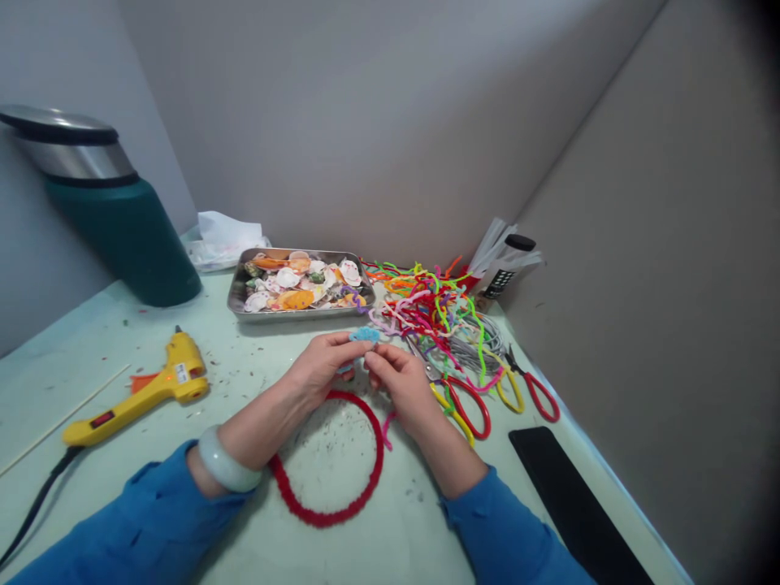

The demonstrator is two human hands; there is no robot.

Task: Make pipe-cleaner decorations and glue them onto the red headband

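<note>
My left hand (322, 364) and my right hand (403, 386) meet above the table, both pinching a small light-blue pipe-cleaner piece (364, 334) between fingertips. A pink pipe-cleaner end (387, 426) hangs below my right hand. Under my wrists lies a red fuzzy ring (341, 487), flat on the pale green table (91, 357). My left wrist wears a pale bangle (227, 461). Both sleeves are blue.
A metal tray of painted shells (298, 283) sits behind the hands. A heap of coloured pipe cleaners (435, 313) lies right of it, with red- and yellow-handled scissors (487, 398). A yellow glue gun (140, 390) lies left, a green flask (106, 211) far left, a black phone (573, 504) right.
</note>
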